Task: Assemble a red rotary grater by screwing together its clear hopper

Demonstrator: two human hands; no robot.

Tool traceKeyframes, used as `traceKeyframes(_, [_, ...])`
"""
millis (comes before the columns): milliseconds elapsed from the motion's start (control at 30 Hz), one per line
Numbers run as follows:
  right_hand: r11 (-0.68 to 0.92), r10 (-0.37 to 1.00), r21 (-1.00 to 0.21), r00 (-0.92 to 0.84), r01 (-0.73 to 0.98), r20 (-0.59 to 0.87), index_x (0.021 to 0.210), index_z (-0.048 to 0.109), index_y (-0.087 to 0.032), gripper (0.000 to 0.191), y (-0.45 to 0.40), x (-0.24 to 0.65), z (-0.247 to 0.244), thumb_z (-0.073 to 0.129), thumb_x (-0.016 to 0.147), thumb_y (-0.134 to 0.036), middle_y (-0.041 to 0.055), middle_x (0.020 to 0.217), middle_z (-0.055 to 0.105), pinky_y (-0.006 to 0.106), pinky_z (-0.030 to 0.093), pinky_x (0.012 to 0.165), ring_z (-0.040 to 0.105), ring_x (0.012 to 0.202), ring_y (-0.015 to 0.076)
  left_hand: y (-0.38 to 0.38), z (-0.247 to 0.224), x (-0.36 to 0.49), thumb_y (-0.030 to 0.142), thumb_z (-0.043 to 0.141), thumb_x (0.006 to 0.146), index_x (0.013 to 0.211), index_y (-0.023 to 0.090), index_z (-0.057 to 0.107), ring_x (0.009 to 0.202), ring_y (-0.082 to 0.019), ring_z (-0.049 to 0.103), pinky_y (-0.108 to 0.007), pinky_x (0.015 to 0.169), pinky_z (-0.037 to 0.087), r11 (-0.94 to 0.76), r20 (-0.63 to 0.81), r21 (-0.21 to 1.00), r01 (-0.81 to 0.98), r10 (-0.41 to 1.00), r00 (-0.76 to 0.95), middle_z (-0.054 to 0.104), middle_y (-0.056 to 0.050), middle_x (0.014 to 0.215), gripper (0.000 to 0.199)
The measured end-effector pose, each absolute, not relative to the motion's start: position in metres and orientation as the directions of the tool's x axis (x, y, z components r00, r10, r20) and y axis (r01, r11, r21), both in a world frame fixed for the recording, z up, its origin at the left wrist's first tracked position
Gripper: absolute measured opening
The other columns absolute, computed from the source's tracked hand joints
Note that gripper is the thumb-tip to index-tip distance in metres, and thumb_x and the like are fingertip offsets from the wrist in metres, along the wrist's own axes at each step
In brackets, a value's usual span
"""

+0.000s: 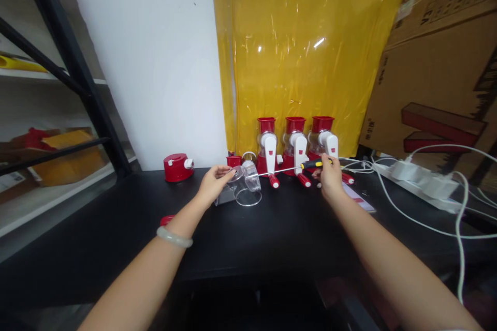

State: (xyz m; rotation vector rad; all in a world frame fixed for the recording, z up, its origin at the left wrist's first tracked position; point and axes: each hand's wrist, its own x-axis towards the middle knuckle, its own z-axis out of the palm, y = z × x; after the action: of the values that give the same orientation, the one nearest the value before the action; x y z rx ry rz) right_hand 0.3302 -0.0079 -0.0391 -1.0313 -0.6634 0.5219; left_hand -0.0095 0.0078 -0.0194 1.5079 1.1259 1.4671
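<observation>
My left hand point(214, 182) grips a clear plastic housing point(248, 191) just above the black table, its fingers at the housing's left side. A screwdriver point(310, 164) with a yellow and black handle is held in my right hand point(330, 176). Its long shaft points left, and the tip is close to the housing's right side; whether they touch I cannot tell. Behind stand three red and white rotary graters point(298, 147) with red-ended crank handles.
A red round base point(177, 167) sits at the back left of the black table point(240, 248). Part of a red piece point(166, 220) shows beside my left forearm. At the right lie a power strip point(423, 186), white cables and a large cardboard box point(438, 72).
</observation>
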Motion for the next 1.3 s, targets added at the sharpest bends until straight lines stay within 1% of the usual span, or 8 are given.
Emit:
traceKeyframes(100, [0.388, 0.676, -0.920, 0.696, -0.058, 0.241, 0.097, 0.053, -0.023, 0.035, -0.0084, 0.3308, -0.0395, 0.051, 0.089, -0.057, -0.0087, 0.048, 0.049, 0.021, 0.037, 0.036, 0.050, 0.035, 0.0121, 0.0081, -0.0196, -0.0097, 0.050, 0.089, 0.054, 0.089, 0.016, 0.070, 0.088, -0.025, 0.069, -0.039, 0.083, 0.051, -0.342, 0.346, 0.935, 0.091, 0.938, -0.035, 0.073, -0.008, 0.089, 0.052])
traceKeyframes(267, [0.379, 0.710, -0.915, 0.679, -0.141, 0.190, 0.098, 0.055, -0.022, 0.026, -0.0102, 0.3304, -0.0375, 0.036, 0.092, -0.038, -0.0028, 0.060, 0.061, 0.020, 0.038, 0.036, 0.060, 0.043, 0.0142, 0.0099, -0.0214, -0.0098, 0.049, 0.090, 0.054, 0.088, 0.016, 0.070, 0.088, -0.026, 0.069, -0.040, 0.084, 0.051, -0.351, 0.355, 0.932, 0.089, 0.934, -0.036, 0.073, -0.009, 0.089, 0.051])
traceKeyframes(367, [0.414, 0.718, -0.893, 0.666, -0.176, 0.202, 0.102, 0.057, -0.021, 0.028, -0.0112, 0.3299, -0.0379, 0.036, 0.087, -0.033, -0.0020, 0.064, 0.063, 0.020, 0.042, 0.039, 0.063, 0.046, 0.0144, 0.0099, -0.0219, -0.0096, 0.049, 0.089, 0.055, 0.087, 0.017, 0.071, 0.088, -0.025, 0.068, -0.039, 0.084, 0.051, -0.357, 0.361, 0.930, 0.088, 0.932, -0.034, 0.073, -0.008, 0.089, 0.049])
traceKeyframes(567, [0.387, 0.729, -0.902, 0.663, -0.193, 0.171, 0.108, 0.056, -0.020, 0.031, -0.0090, 0.3321, -0.0381, 0.043, 0.083, -0.034, -0.0002, 0.069, 0.064, 0.019, 0.041, 0.038, 0.064, 0.047, 0.0147, 0.0086, -0.0210, -0.0085, 0.049, 0.089, 0.055, 0.087, 0.017, 0.070, 0.088, -0.026, 0.068, -0.039, 0.085, 0.051, -0.349, 0.353, 0.932, 0.096, 0.935, -0.037, 0.073, -0.008, 0.089, 0.049])
traceKeyframes(767, [0.395, 0.705, -0.905, 0.683, -0.157, 0.189, 0.107, 0.052, -0.022, 0.026, -0.0059, 0.3331, -0.0390, 0.050, 0.085, -0.034, -0.0023, 0.077, 0.062, 0.017, 0.039, 0.036, 0.059, 0.043, 0.0097, 0.0091, -0.0214, -0.0078, 0.047, 0.088, 0.056, 0.088, 0.017, 0.070, 0.086, -0.025, 0.068, -0.038, 0.082, 0.052, -0.350, 0.354, 0.932, 0.092, 0.935, -0.032, 0.073, -0.008, 0.088, 0.047])
traceKeyframes(933, [0.393, 0.696, -0.910, 0.690, -0.134, 0.199, 0.099, 0.050, -0.023, 0.020, -0.0060, 0.3325, -0.0392, 0.054, 0.088, -0.038, -0.0059, 0.067, 0.060, 0.017, 0.039, 0.035, 0.054, 0.039, 0.0082, 0.0091, -0.0216, -0.0080, 0.046, 0.087, 0.058, 0.087, 0.017, 0.070, 0.085, -0.025, 0.068, -0.038, 0.081, 0.051, -0.357, 0.363, 0.928, 0.105, 0.931, -0.038, 0.072, -0.007, 0.087, 0.045])
traceKeyframes(1100, [0.399, 0.674, -0.915, 0.694, -0.055, 0.253, 0.089, 0.052, -0.023, 0.034, -0.0112, 0.3309, -0.0378, 0.065, 0.084, -0.053, -0.0097, 0.048, 0.046, 0.019, 0.035, 0.034, 0.046, 0.035, 0.0098, 0.0096, -0.0218, -0.0083, 0.047, 0.088, 0.056, 0.087, 0.017, 0.070, 0.086, -0.025, 0.068, -0.038, 0.083, 0.051, -0.350, 0.355, 0.931, 0.108, 0.934, -0.037, 0.073, -0.007, 0.088, 0.047])
traceKeyframes(1300, [0.369, 0.699, -0.925, 0.684, -0.095, 0.208, 0.091, 0.054, -0.022, 0.036, -0.0108, 0.3317, -0.0384, 0.040, 0.095, -0.054, -0.0042, 0.050, 0.055, 0.019, 0.035, 0.033, 0.050, 0.035, 0.0113, 0.0102, -0.0222, -0.0086, 0.044, 0.088, 0.058, 0.088, 0.017, 0.070, 0.088, -0.024, 0.068, -0.039, 0.086, 0.051, -0.350, 0.355, 0.931, 0.098, 0.934, -0.033, 0.072, -0.008, 0.089, 0.045])
